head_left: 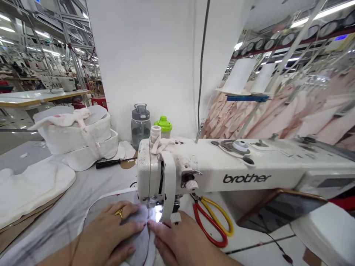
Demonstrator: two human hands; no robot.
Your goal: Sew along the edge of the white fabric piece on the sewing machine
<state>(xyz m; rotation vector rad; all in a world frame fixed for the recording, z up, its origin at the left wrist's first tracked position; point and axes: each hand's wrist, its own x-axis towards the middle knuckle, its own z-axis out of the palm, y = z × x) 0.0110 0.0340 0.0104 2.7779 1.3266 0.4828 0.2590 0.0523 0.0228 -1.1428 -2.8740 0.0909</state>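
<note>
My left hand (111,232), with a gold ring on one finger, lies flat on a grey piece of fabric (138,245) with a white edge. My right hand (180,242) presses the same fabric from the right. The fingertips of both hands meet just in front of the lit needle area (155,214) of a white Brother sewing machine (222,166). Both hands hold the fabric down on the machine bed; the needle itself is partly hidden by the machine head.
Red and yellow scissors (213,225) lie right of the needle. A phone (280,208) leans under the machine arm. Stacked white fabric pieces (80,135) stand at back left, with more white pieces (24,188) at left, a black screwdriver (113,162), and two bottles (140,125) behind.
</note>
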